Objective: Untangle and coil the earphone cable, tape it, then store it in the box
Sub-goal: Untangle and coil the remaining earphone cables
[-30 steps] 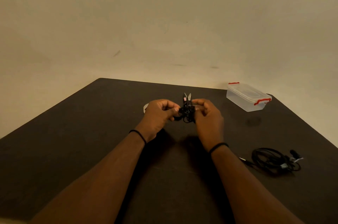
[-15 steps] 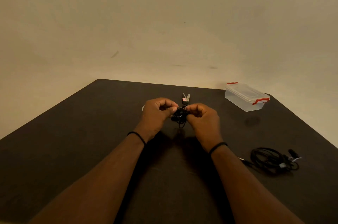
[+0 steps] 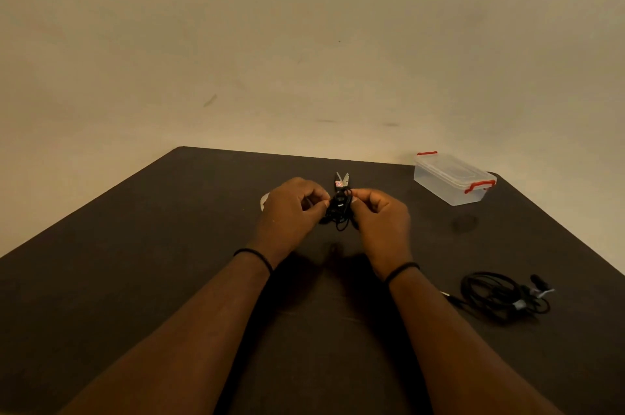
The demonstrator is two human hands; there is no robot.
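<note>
Left hand [image 3: 293,208]: fingers curled, thumb and forefinger pinching one side of the small black earphone cable bundle [image 3: 341,210]. Right hand [image 3: 380,216]: likewise curled, pinching the other side. Bundle held between the two hands, lifted clear of the dark brown surface [image 3: 135,262], toward the middle of its far half.

Step in hand, by my reading: coiling/tidying the cable; no tape visible on it. Next move likely calls for one hand to keep the coil pinched flat while the other reaches for tape.

Cable: thin, black, gathered in a tight knot-like clump, a short loop hanging below. Whether fully untangled, cannot tell.

Just behind the bundle: metal scissors [image 3: 341,179], blades parted. Clear plastic box with red latches [image 3: 451,182], lid on, near the far right corner. A second black cable coil [image 3: 500,294] lies by the right edge.
</note>
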